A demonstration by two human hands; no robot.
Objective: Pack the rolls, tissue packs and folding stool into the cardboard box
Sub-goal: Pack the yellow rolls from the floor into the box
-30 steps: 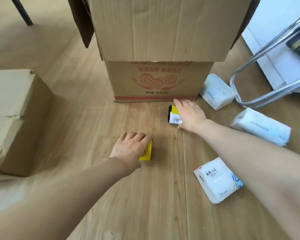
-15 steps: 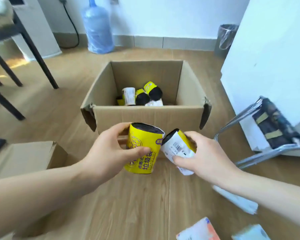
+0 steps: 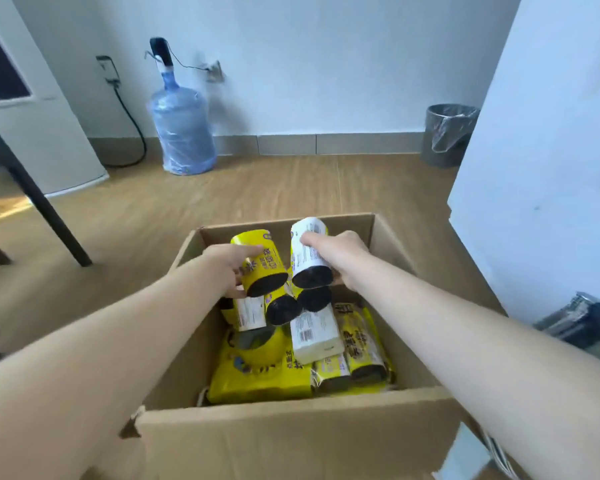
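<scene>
The open cardboard box (image 3: 291, 441) stands on the floor right below me. My left hand (image 3: 227, 266) grips a yellow roll (image 3: 262, 263) over the box's far half. Beside it my right hand (image 3: 340, 254) grips a roll with a white label (image 3: 307, 252). Both rolls hang above the box's contents, black ends toward me. Inside lie several yellow and black rolls (image 3: 279, 308), a white tissue pack (image 3: 314, 332) and yellow packs (image 3: 260, 372). The folding stool (image 3: 582, 323) rests on the floor at the right, partly cut off behind my right arm.
A white cabinet side (image 3: 541, 161) rises close to the right of the box. A blue water jug (image 3: 182, 133) and a grey bin (image 3: 447, 135) stand by the back wall. A black table leg (image 3: 39, 199) slants down at the left.
Both hands picked the two rolls off the floor, lifted them in front of the box, and now hold them over its inside. My view has moved closer and above the box.
</scene>
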